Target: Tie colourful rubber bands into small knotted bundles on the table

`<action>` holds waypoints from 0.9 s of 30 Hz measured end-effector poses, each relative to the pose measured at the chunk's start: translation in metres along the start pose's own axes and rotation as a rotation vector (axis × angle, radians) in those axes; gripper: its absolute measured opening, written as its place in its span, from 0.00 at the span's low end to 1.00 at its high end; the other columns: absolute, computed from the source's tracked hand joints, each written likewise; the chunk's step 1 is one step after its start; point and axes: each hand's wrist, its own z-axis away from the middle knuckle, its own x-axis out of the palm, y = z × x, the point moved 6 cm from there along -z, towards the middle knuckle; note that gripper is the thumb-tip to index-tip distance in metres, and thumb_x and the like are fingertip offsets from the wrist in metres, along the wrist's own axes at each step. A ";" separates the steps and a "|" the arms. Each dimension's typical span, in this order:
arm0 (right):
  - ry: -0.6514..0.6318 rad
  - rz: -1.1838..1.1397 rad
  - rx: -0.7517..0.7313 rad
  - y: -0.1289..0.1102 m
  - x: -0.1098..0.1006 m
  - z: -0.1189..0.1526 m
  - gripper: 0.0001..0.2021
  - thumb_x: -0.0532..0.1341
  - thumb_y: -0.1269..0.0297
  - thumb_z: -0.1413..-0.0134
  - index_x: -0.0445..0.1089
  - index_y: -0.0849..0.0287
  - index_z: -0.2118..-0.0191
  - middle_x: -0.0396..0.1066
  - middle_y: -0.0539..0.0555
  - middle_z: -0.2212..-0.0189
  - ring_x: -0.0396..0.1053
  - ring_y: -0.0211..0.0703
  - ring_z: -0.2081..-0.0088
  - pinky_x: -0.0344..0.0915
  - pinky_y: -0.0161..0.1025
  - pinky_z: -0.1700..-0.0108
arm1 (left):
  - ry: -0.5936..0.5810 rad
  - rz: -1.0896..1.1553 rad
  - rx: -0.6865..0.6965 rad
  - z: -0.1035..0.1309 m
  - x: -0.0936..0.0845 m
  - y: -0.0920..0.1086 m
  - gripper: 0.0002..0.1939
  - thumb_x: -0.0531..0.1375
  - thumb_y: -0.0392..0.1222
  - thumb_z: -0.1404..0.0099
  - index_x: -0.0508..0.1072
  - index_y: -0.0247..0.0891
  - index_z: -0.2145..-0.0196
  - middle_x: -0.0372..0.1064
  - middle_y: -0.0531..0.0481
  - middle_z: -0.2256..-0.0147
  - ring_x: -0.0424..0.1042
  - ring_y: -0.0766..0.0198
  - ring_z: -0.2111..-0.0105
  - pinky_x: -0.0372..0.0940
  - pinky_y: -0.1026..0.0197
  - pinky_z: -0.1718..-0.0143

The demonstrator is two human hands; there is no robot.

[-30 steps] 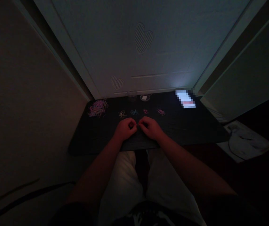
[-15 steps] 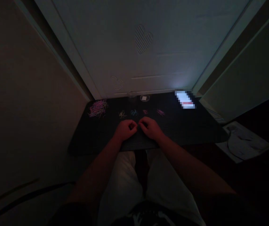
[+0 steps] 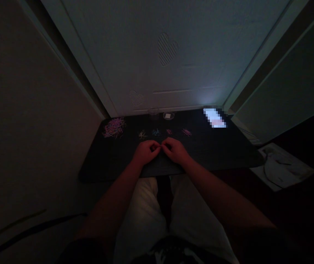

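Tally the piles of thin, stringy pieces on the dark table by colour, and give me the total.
Mixed-colour large pile: 1
Pale small pile: 1
Bluish small pile: 1
Pinkish small piles: 2 (left one, right one)
Total: 5 piles; dim light makes the shades approximate.

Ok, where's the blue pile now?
In the head view, the blue pile lies beyond the left hand, between the pale pile, left, and a small pink pile, right.
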 end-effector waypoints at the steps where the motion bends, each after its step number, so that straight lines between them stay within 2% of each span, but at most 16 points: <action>1: 0.001 0.003 0.004 0.000 0.000 0.000 0.04 0.56 0.68 0.48 0.67 0.58 0.70 0.67 0.51 0.72 0.63 0.38 0.69 0.58 0.35 0.66 | 0.007 0.000 0.004 0.000 -0.001 0.000 0.07 0.58 0.41 0.44 0.73 0.37 0.69 0.71 0.52 0.74 0.67 0.67 0.74 0.61 0.64 0.71; 6: -0.001 0.028 0.018 0.000 0.000 0.001 0.03 0.57 0.68 0.49 0.68 0.59 0.70 0.66 0.51 0.73 0.62 0.37 0.70 0.58 0.35 0.67 | 0.033 0.040 0.027 0.001 -0.003 0.003 0.05 0.57 0.38 0.44 0.72 0.36 0.71 0.70 0.52 0.74 0.67 0.68 0.74 0.61 0.65 0.71; 14: -0.039 0.038 0.013 0.000 0.002 0.000 0.03 0.58 0.71 0.54 0.67 0.59 0.71 0.65 0.50 0.73 0.62 0.37 0.70 0.58 0.35 0.67 | 0.006 0.051 0.023 0.001 -0.004 0.005 0.06 0.55 0.38 0.43 0.72 0.36 0.70 0.70 0.52 0.73 0.66 0.67 0.74 0.60 0.64 0.71; 22: 0.000 -0.108 0.023 0.003 -0.002 0.000 0.05 0.57 0.74 0.57 0.68 0.59 0.71 0.67 0.50 0.73 0.64 0.37 0.70 0.59 0.34 0.67 | -0.060 -0.025 0.044 0.000 0.003 0.006 0.05 0.56 0.39 0.44 0.71 0.37 0.71 0.69 0.51 0.73 0.66 0.66 0.73 0.59 0.63 0.71; 27: -0.046 -0.165 0.054 0.002 -0.001 0.000 0.05 0.57 0.73 0.56 0.68 0.60 0.71 0.68 0.50 0.74 0.64 0.37 0.70 0.59 0.34 0.67 | -0.078 -0.101 0.076 0.002 0.006 0.008 0.03 0.56 0.38 0.45 0.70 0.38 0.72 0.67 0.52 0.74 0.65 0.65 0.73 0.59 0.63 0.71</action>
